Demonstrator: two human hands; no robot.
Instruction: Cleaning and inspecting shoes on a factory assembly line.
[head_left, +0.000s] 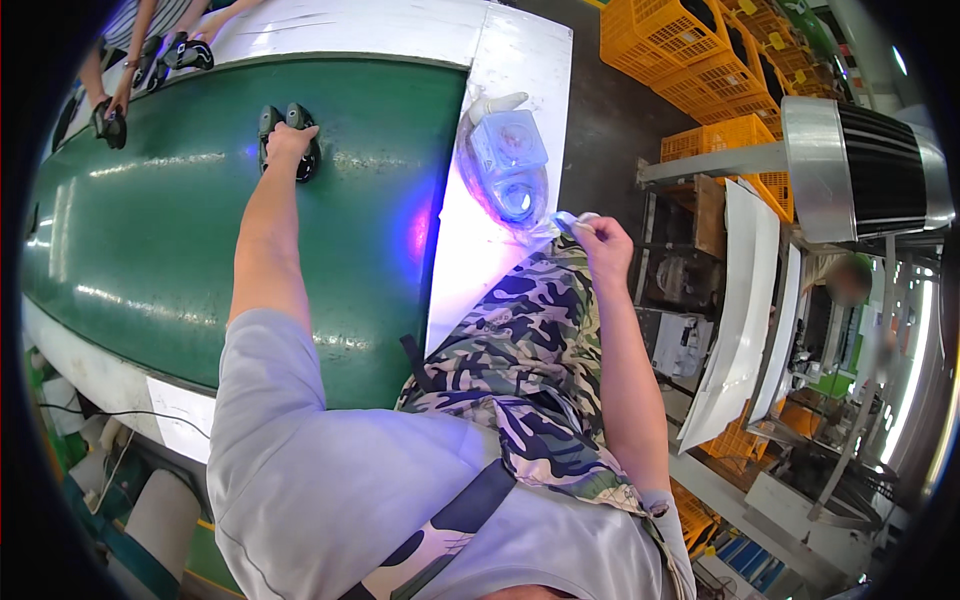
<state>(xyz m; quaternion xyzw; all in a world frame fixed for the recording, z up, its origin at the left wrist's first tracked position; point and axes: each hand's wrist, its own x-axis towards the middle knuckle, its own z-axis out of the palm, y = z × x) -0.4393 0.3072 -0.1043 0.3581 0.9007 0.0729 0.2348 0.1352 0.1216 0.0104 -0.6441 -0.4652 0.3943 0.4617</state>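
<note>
My left hand (pixel 289 142) reaches far out over the green conveyor belt and grips a pair of dark shoes (pixel 304 165) with grey-green upper parts. Its fingers partly cover them. My right hand (pixel 606 242) is closed in a pinch beside the camouflage apron (pixel 520 325), holding a thin whitish, film-like piece (pixel 572 221) whose exact kind I cannot make out. Just beyond that hand, on the white ledge (pixel 515 50), lies a clear plastic bag or dish (pixel 487 185) around a light-blue box-shaped object (pixel 513 142). A pale, finger-like object (pixel 498 104) lies at its far end.
At the upper left, another person's hands (pixel 118 100) handle dark shoes (pixel 187 52) at the belt's far edge. Orange crates (pixel 680 40) stand stacked at the upper right. A metal frame with a dark ribbed roller (pixel 868 170) and white sheets (pixel 735 310) are on the right.
</note>
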